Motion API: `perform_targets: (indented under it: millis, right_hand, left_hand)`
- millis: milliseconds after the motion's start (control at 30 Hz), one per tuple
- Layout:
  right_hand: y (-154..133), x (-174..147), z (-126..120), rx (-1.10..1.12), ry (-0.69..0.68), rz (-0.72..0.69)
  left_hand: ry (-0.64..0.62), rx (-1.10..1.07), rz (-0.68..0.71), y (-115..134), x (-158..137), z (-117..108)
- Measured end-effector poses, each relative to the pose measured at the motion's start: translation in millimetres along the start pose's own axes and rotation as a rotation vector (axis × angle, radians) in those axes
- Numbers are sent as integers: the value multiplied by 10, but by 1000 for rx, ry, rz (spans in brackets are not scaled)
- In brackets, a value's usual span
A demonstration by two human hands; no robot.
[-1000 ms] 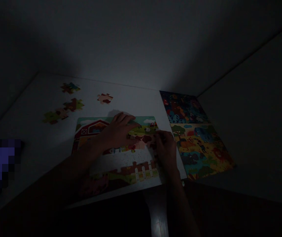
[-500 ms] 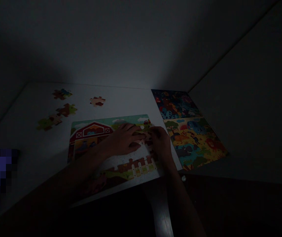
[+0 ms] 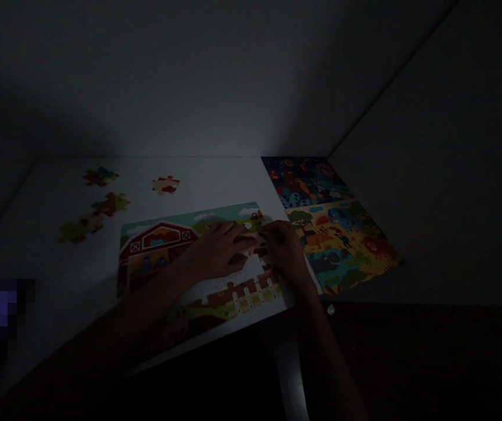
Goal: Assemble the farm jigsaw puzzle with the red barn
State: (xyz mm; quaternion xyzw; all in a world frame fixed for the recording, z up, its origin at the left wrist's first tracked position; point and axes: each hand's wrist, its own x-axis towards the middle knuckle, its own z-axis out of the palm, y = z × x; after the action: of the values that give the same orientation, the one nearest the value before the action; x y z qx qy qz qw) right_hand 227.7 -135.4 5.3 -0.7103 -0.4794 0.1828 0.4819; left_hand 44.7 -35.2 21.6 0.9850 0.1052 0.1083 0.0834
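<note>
A farm jigsaw puzzle (image 3: 158, 237) with a red barn lies partly assembled on the white table, with a bare gap in its middle. My left hand (image 3: 216, 251) rests on it palm down, fingers stretched toward the right. Facing it, my right hand (image 3: 285, 248) has thumb and fingers pinched at a pale, brown-spotted puzzle piece (image 3: 258, 243) near the picture's right side. Fingers and dim light hide part of that piece. Just below the gap runs a strip with a white fence (image 3: 255, 297).
Loose puzzle pieces lie at the table's (image 3: 216, 181) back left, including a spotted piece (image 3: 165, 185) and a brown-green piece (image 3: 110, 203). On the right are a dark picture sheet (image 3: 310, 182) and a savanna picture (image 3: 343, 245). Walls (image 3: 167, 88) stand behind and right.
The view has shifted slightly, moving the table a little left in the picture. Both hands stay at the same part of the puzzle; the right fingers have moved slightly over the spotted piece.
</note>
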Motion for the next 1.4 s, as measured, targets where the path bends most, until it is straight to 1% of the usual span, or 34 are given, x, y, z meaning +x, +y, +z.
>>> perform_targets:
  millis: [100,200,333,567,733,933,1000,1100,1233,1300,1333,1400]
  right_hand:
    - [43,0,34,-44,-21,-32]
    - [85,22,38,-106,-51,-81]
    - [122,47,34,-132,-91,-102]
    - [188,40,78,-92,-88,-79]
    - [203,56,86,-138,-98,-97]
    - [240,71,101,-153,-88,-126]
    - [250,76,102,-148,-85,-131]
    - [229,68,98,-99,-116,-104]
    - [142,28,69,-6,-150,8]
    - [105,19,42,-24,-168,39]
    - [95,21,27,-61,-176,23]
    - [94,38,6,-159,-181,-55]
  left_hand:
    - [4,-9,6,-13,-5,9]
    - [-4,-14,-20,-7,-8,13]
    - [-26,-7,-32,22,-17,2]
    - [-22,-48,-11,-4,-69,-37]
    - [-10,-80,-27,0,-67,-53]
    - [-57,-29,-71,-28,-78,-129]
    - [-79,-9,-97,-53,-137,-180]
    - [-104,8,-161,-53,-271,-256]
    - [-65,11,-244,-1,-487,-333]
    - [-53,5,-273,5,-607,-376]
    - [-46,2,-289,-3,-672,-401]
    - [-29,-7,-320,-40,-813,-456]
